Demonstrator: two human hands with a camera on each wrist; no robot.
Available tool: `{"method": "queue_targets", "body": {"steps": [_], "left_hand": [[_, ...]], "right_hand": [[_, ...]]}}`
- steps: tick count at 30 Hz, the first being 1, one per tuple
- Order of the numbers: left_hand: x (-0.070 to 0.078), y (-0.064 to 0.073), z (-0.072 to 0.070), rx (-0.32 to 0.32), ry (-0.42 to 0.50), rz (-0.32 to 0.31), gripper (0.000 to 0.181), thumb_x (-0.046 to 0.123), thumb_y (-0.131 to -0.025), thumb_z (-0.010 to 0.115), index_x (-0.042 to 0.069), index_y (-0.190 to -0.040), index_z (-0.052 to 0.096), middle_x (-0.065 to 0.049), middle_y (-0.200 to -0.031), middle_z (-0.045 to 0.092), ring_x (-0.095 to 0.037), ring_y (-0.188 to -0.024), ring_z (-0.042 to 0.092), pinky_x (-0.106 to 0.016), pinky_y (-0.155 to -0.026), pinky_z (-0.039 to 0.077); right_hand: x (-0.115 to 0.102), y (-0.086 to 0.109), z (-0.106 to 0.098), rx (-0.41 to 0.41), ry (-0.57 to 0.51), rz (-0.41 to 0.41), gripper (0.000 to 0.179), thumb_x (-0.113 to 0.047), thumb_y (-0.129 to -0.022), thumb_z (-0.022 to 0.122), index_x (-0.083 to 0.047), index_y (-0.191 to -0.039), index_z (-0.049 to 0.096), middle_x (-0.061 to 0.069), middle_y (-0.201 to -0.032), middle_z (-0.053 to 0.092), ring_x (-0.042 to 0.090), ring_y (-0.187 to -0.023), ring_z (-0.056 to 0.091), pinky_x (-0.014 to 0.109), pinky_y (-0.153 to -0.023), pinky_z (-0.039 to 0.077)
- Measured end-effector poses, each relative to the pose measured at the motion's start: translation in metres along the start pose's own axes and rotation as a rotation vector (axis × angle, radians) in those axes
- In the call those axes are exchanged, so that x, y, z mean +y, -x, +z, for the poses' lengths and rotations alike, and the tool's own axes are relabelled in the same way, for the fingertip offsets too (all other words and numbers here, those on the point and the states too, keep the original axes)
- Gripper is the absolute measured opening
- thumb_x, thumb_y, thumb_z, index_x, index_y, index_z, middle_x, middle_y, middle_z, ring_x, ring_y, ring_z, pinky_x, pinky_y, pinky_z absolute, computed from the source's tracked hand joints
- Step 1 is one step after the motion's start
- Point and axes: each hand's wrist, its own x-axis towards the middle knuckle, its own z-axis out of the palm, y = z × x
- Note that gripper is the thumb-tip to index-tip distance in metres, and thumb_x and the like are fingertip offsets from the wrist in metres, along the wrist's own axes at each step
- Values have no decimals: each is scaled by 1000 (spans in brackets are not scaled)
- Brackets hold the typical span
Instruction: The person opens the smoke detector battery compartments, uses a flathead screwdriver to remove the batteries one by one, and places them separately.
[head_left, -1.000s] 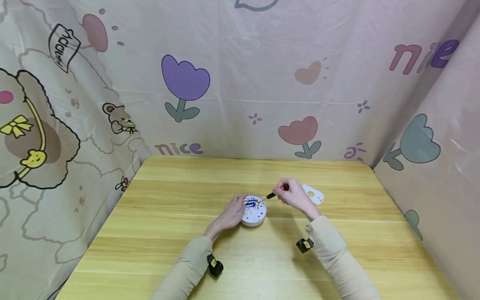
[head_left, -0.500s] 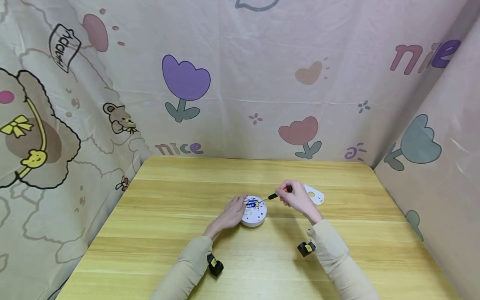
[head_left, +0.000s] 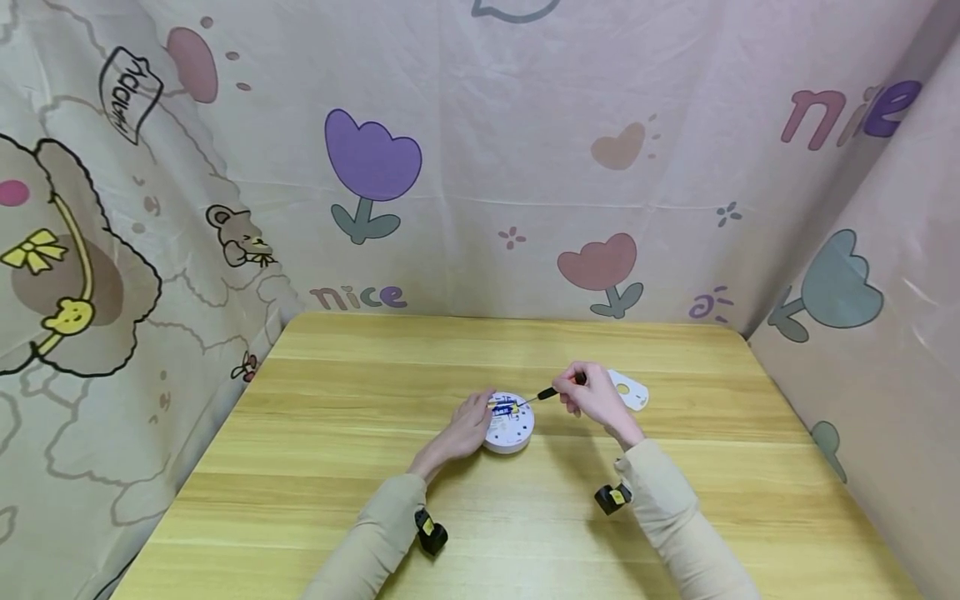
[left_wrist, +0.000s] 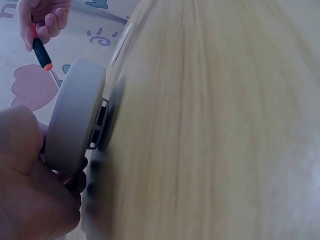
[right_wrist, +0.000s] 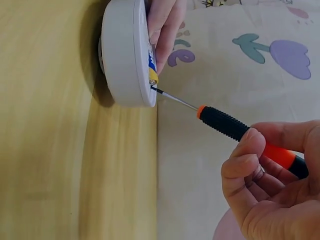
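A round white smoke alarm (head_left: 510, 433) sits with its underside up, vents facing the table. My left hand (head_left: 467, 423) grips its left side, fingers over the top face and around the edge; in the left wrist view part of that hand is hidden behind the alarm's wall (left_wrist: 77, 117). Blue and yellow batteries (right_wrist: 153, 75) lie in its top face. My right hand (head_left: 596, 398) pinches an orange and black screwdriver (right_wrist: 222, 122) between thumb and fingers. The screwdriver's tip reaches the end of a battery, right at the alarm's face.
Behind my right hand a white oval plate (head_left: 636, 393) with a hole lies on the wooden table (head_left: 337, 392). A printed curtain (head_left: 480, 167) encloses the back and sides. Black wrist cameras (head_left: 431, 533) sit on both wrists.
My right hand and the screwdriver have shifted slightly to the right and toward me since a second ago, the tip staying at the battery. The left hand keeps its grip on the smoke alarm.
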Motion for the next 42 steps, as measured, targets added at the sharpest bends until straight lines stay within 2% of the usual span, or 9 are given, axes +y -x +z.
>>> {"method": "queue_targets", "body": {"steps": [6,11,17,22,30,42], "left_hand": [[0,2,-2,4,-1,11,52,17,-108,31,-4,-156,25,-30,-157,33,-47,-148,30,-63,-126,15],[-1,3,-2,-5,10,0,53,18,-109,30,-3,-157,23,-30,-159,30,-46,-150,27,-63,-126,14],[-1,3,-3,-15,12,-7,53,19,-109,30,-1,-157,24,-29,-160,29,-47,-151,25,-65,-126,12],[-2,1,-2,-26,12,-11,53,21,-109,29,0,-158,23,-27,-161,29,-45,-151,24,-64,-126,12],[-4,0,-3,-23,16,3,54,21,-109,31,0,-158,24,-27,-159,31,-45,-150,27,-63,-126,14],[-2,1,-4,-31,14,-5,54,22,-109,29,1,-159,23,-27,-161,28,-45,-151,24,-64,-126,11]], "right_hand": [[11,-2,-3,-18,-150,69,15,-5,-95,62,9,-93,61,1,-64,59,8,-52,54,19,-46,46],[21,-4,-5,-22,-245,84,12,-2,-95,60,9,-90,60,-1,-64,59,7,-52,53,19,-47,45],[25,-2,-7,-15,-244,83,15,-3,-96,60,11,-93,60,-1,-64,59,7,-53,53,20,-47,45],[22,1,-8,-5,-248,87,12,-4,-96,61,7,-92,60,-1,-65,59,7,-53,53,20,-47,46],[21,5,-8,-6,-254,75,13,-4,-96,62,9,-93,61,0,-65,60,7,-53,54,19,-46,45],[19,7,-11,17,-258,81,10,-5,-95,62,2,-88,61,-3,-64,60,6,-52,53,18,-46,45]]}}
